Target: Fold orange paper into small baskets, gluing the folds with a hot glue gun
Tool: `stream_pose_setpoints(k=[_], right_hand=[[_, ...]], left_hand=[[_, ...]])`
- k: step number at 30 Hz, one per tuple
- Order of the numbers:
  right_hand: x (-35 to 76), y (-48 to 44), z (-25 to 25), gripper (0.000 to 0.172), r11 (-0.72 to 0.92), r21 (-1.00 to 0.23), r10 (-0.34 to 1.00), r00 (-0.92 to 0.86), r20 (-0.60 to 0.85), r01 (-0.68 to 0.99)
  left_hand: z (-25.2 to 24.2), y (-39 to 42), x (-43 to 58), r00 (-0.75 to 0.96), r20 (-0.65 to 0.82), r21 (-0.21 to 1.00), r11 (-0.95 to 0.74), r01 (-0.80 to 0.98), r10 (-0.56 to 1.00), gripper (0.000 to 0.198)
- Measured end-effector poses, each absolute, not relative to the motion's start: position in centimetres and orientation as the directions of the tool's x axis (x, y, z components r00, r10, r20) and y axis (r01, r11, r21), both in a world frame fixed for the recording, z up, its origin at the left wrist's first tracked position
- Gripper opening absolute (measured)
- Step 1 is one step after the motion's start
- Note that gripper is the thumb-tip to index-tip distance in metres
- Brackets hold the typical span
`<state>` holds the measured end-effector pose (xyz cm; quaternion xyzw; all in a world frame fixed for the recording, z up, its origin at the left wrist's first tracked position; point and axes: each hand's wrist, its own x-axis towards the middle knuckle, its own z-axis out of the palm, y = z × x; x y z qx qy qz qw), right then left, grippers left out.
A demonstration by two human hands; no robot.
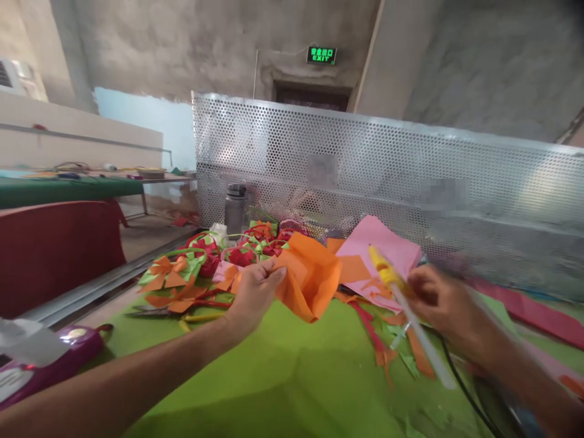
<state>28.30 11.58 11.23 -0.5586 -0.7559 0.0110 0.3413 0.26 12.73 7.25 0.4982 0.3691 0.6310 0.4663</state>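
Note:
Between the thumb and fingers of my left hand (258, 289) is the edge of an orange felt piece (310, 277), folded into a pouch-like shape with its hollow side toward the right. It is held up above the green table cover (292, 377). My right hand (449, 304), smeared by motion, grips a yellow hot glue gun (387, 272). A whitish glue stick (429, 350) sticks out of its rear, and a dark cord hangs below. The glue gun's nozzle points up and left, apart from the orange felt. Behind it lies a pink felt sheet (378, 249).
Red, green and orange felt crafts (255, 243) crowd the back left. Scissors (155, 311) lie near my left wrist. A grey bottle (234, 210) stands before the perforated metal screen (392, 164). Orange and pink scraps (417, 347) litter the right. A purple device (82, 347) sits front left.

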Motion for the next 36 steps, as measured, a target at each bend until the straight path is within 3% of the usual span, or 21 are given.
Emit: stream_pose_setpoints(k=[2, 5, 9, 14, 21, 26, 33, 36], right_hand=[[28.2, 11.2, 12.3, 0.018, 0.39, -0.506, 0.82, -0.04, 0.571, 0.77], [27.1, 10.3, 12.6, 0.033, 0.371, -0.659, 0.861, 0.024, 0.508, 0.655], [25.0, 8.6, 11.7, 0.034, 0.324, -0.785, 0.943, -0.116, 0.312, 0.528], [23.2, 6.4, 11.0, 0.033, 0.363, -0.829, 0.929, -0.238, 0.284, 0.426], [24.2, 4.8, 8.1, 0.039, 0.271, -0.787, 0.962, -0.172, 0.211, 0.554], [25.9, 4.0, 6.3, 0.036, 0.185, -0.732, 0.983, -0.137, 0.126, 0.656], [25.7, 3.9, 7.7, 0.017, 0.397, -0.482, 0.917, -0.314, 0.246, 0.781], [25.7, 3.7, 7.2, 0.015, 0.45, -0.429, 0.889, -0.349, 0.296, 0.783]], left_hand=[[7.2, 12.4, 0.6, -0.016, 0.254, 0.935, -0.249, -0.253, 0.967, 0.02], [6.7, 11.9, 1.1, 0.075, 0.203, 0.941, -0.173, -0.29, 0.976, 0.021], [5.7, 11.3, 1.5, 0.206, 0.127, 0.946, -0.055, -0.321, 0.97, 0.023], [4.1, 10.8, 1.8, 0.301, -0.012, 0.932, 0.12, -0.343, 0.954, 0.024], [2.5, 11.1, 1.5, 0.437, -0.143, 0.872, 0.322, -0.368, 0.888, 0.024], [2.2, 11.3, 1.4, 0.483, -0.138, 0.864, 0.343, -0.368, 0.865, 0.021], [3.3, 10.5, 2.0, 0.468, -0.109, 0.887, 0.298, -0.352, 0.877, 0.023], [3.7, 10.0, 2.3, 0.439, -0.088, 0.923, 0.239, -0.301, 0.894, 0.022]])
